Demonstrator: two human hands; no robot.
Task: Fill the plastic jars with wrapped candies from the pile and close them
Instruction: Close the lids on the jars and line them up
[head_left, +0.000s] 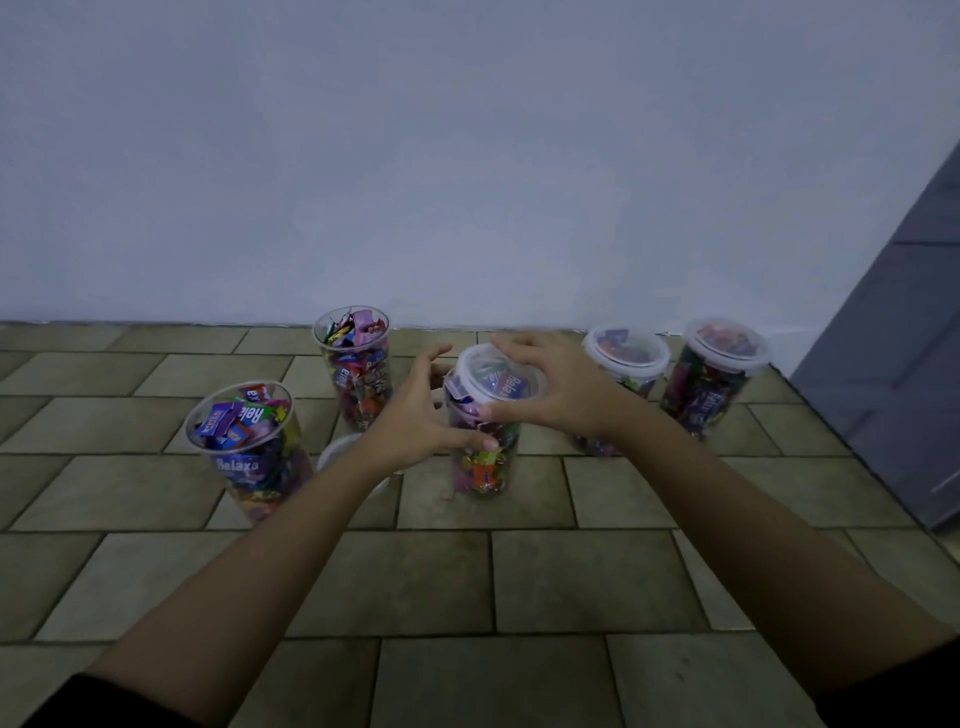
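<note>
Fingers (514, 344) around a lidded jar (483, 467) on tiled floor (571, 577) below pale wall (467, 156).

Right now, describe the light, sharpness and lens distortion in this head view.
Head view: dim, flat, bluish light, no hard shadows on the tiled floor; everything slightly soft, though "Relaxa" reads on the near-left open jar; the wide-angle lens leans that jar and the far-right lidded jar outward.

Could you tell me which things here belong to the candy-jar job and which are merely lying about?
Job: middle jar, held by left hand; its lid, gripped by right hand; near open jar; far open jar; loose lid; inner closed jar; outer closed jar.
Just there: grey panel; wall; tiled floor.
</note>
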